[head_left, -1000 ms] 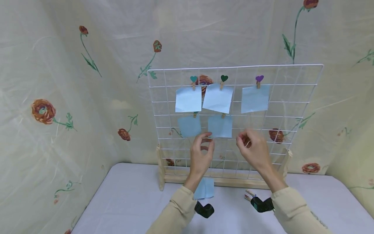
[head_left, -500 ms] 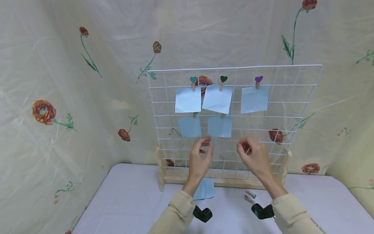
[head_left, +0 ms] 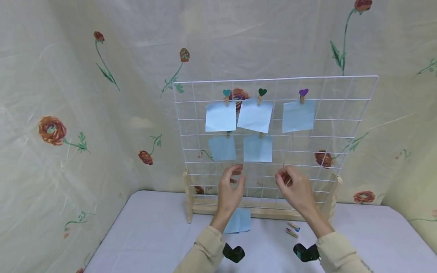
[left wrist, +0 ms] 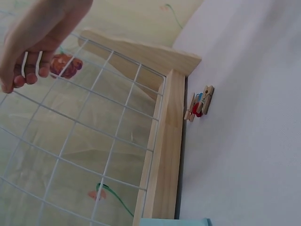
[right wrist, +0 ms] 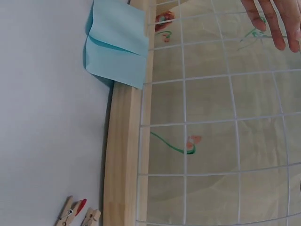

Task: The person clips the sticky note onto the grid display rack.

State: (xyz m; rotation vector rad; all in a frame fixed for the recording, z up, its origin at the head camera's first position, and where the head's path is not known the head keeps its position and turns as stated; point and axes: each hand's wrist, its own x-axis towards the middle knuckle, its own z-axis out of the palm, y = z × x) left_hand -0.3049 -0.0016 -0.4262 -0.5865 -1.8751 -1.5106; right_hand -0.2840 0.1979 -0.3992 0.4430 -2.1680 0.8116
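Observation:
Both hands are raised in front of a white wire grid (head_left: 276, 182) in a wooden stand. My left hand (head_left: 230, 194) has relaxed, gently bent fingers and holds nothing visible; it is below two lower blue paper notes (head_left: 257, 148). To its right, my right hand (head_left: 295, 188) has loosely curled fingers, with the thumb near the index finger and nothing seen between them. Clothespins fix the notes to the grid; the upper three carry heart shapes, such as the purple-heart clothespin (head_left: 302, 95) over the right note (head_left: 298, 116).
Folded blue paper notes (head_left: 240, 220) lie by the wooden base (head_left: 273, 213), partly behind the left forearm. Loose clothespins (head_left: 292, 229) rest on the white tabletop near the right forearm. A flowered cloth (head_left: 136, 94) hangs behind the grid.
Both hands have moved down the grid, away from the lower notes. The left has also shifted slightly left. The hung notes stay in place.

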